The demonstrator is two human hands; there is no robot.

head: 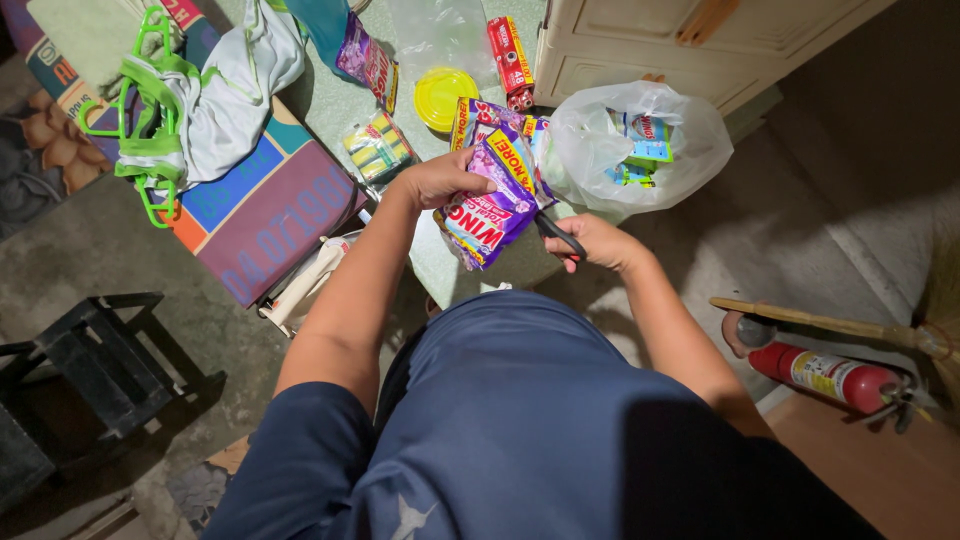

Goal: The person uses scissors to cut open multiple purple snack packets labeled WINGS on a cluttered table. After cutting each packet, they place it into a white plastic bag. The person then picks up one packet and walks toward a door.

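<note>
Left hand [440, 180] grips the purple detergent pouch [492, 205] at frame centre, over the table edge [425, 265]. Right hand [595, 243], at the pouch's 4 o'clock, clenches black scissors [558, 234]. White plastic bag [640, 145] lies at 2 o'clock.

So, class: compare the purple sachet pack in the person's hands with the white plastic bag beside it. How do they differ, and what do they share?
The purple sachet pack is opaque, vivid and printed; the white plastic bag is thin and see-through, showing packets inside. The pack is held by the left hand while the right hand brings scissors to it; the bag lies untouched on the table. The bag looks bulkier. Both are soft plastic packaging.
</note>
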